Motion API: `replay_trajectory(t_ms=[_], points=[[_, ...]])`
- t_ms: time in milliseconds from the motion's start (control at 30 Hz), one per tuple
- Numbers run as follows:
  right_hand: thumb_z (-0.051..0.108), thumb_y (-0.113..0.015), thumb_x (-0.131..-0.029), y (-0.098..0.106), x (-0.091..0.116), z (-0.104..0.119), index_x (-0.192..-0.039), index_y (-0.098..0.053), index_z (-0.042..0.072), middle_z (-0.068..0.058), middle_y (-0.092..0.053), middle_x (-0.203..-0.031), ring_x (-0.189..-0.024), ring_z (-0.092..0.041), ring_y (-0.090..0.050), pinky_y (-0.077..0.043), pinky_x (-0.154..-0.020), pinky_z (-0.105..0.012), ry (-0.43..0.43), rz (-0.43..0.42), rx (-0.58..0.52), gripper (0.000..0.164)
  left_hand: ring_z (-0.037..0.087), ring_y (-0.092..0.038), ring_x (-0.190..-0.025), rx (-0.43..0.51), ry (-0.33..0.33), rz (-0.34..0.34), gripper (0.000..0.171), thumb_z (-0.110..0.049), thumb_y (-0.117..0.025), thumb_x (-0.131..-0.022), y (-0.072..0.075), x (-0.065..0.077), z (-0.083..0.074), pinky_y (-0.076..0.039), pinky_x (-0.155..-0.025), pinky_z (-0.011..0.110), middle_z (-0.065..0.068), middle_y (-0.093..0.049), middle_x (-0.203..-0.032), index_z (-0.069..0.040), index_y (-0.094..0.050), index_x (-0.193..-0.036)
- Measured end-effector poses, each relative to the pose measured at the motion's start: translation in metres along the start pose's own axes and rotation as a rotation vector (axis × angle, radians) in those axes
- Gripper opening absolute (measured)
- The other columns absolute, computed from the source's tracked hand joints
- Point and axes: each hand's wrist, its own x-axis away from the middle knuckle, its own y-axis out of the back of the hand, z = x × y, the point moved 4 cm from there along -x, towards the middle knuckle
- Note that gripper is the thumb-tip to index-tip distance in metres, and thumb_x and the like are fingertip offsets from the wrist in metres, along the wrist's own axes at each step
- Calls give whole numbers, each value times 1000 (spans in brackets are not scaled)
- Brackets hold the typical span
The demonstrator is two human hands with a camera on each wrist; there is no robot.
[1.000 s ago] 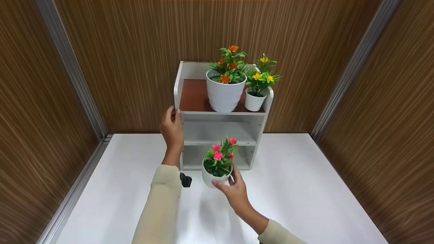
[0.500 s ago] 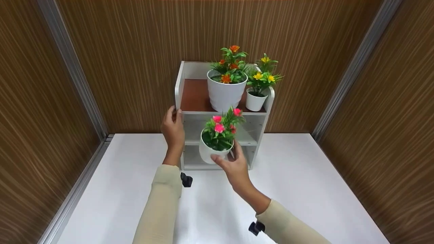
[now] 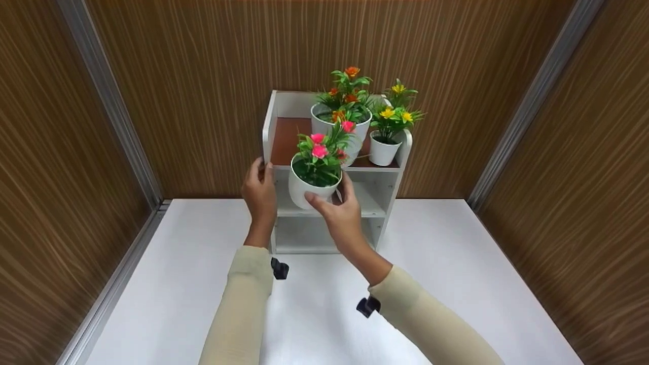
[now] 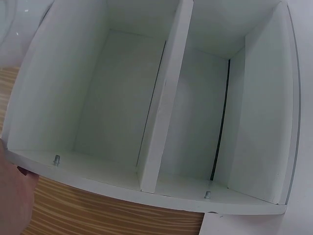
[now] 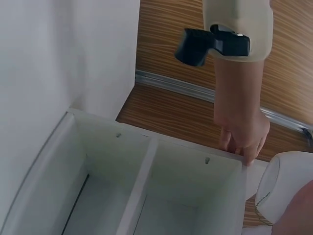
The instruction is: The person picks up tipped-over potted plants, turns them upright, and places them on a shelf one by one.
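My right hand [image 3: 345, 219] holds a small white flowerpot [image 3: 301, 192] of pink artificial flowers, thumb on the near side and fingers round its right. The pot is tilted slightly and hangs in front of the shelf's top level, overlapping the larger pot behind. With thumb and fingers, my left hand [image 3: 260, 195] grips the left side panel of a white shelf unit [image 3: 272, 121], near the top board. In the right wrist view, the white pot [image 5: 288, 174] shows at the lower right beside my right hand [image 5: 299, 215]; the left hand [image 5: 243, 131] is at the shelf edge.
On the brown top board [image 3: 289, 134] stand a large white pot [image 3: 359, 144] of orange flowers and a small white pot [image 3: 385, 153] of yellow flowers. Two compartments [image 4: 117, 98] lie below. The unit stands on a white table [image 3: 436, 284] against a wood-grain wall [image 3: 203, 101].
My right hand has lifted the pink-flowered pot from low before the shelf up to the top board's height, shifting slightly left. The left hand stays on the side panel.
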Motion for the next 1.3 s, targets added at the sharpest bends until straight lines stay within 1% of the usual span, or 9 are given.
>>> replay_trajectory(t_ms=[67,233,300,433,600,867,1067,1167,1300], points=[[19,-87,-80,-3,-5,2,-155,-33,10,-7,-42,-154,-141,-22,-44,-43,-111,-33,8,-6,11,93,18,-63,-114,4,7,1,41,-31,-56,-104,0,0,0,-55,-94,36,9,-67,-129,-9,-60,-138],[17,-86,-80,-10,-17,7,-153,-35,9,-9,-45,-152,-140,-22,-45,-42,-113,-36,45,-12,18,90,19,-64,-113,5,-8,-11,39,-29,-58,-104,-1,-1,0,-56,-92,35,10,-67,-127,-7,-61,-136],[15,-87,-80,-13,-21,8,-154,-35,8,-10,-45,-152,-139,-22,-45,-42,-113,-37,58,-12,14,91,19,-64,-113,7,-15,-13,38,-29,-58,-104,-1,-1,-1,-56,-93,35,9,-68,-127,-7,-61,-136],[17,-88,-79,-19,-29,8,-154,-33,7,-10,-44,-153,-140,-22,-45,-42,-113,-36,60,-22,31,94,17,-65,-114,7,-27,-8,38,-29,-57,-104,-2,-1,0,-55,-95,33,7,-68,-127,-9,-61,-136],[21,-89,-78,-26,-38,8,-155,-32,6,-11,-42,-154,-143,-22,-43,-41,-114,-35,66,-37,66,97,17,-66,-111,5,-44,-19,36,-28,-58,-104,-1,0,0,-56,-93,34,7,-69,-123,-8,-62,-134],[30,-88,-79,-37,-46,7,-154,-34,11,-5,-43,-153,-143,-18,-42,-39,-115,-34,89,-37,125,95,19,-66,-112,-8,-54,-8,36,-26,-57,-105,-1,-1,1,-56,-94,35,8,-69,-124,-8,-61,-135],[31,-87,-80,-49,-50,6,-155,-33,9,-7,-42,-154,-144,-18,-41,-37,-117,-34,105,-40,170,95,21,-66,-113,-23,-68,-14,38,-27,-56,-105,0,-1,-1,-55,-96,36,10,-69,-124,-5,-60,-135],[31,-88,-80,-53,-53,5,-154,-34,9,-7,-43,-152,-143,-18,-43,-37,-116,-35,112,-48,187,94,21,-65,-115,-35,-71,-14,38,-27,-56,-105,0,-1,0,-55,-97,35,10,-68,-126,-5,-60,-136],[32,-88,-79,-55,-58,3,-153,-35,7,-9,-45,-149,-141,-18,-44,-38,-116,-35,121,-64,216,95,20,-65,-116,-29,-75,-7,37,-26,-56,-105,0,0,-1,-54,-98,34,9,-68,-126,-6,-59,-136]])
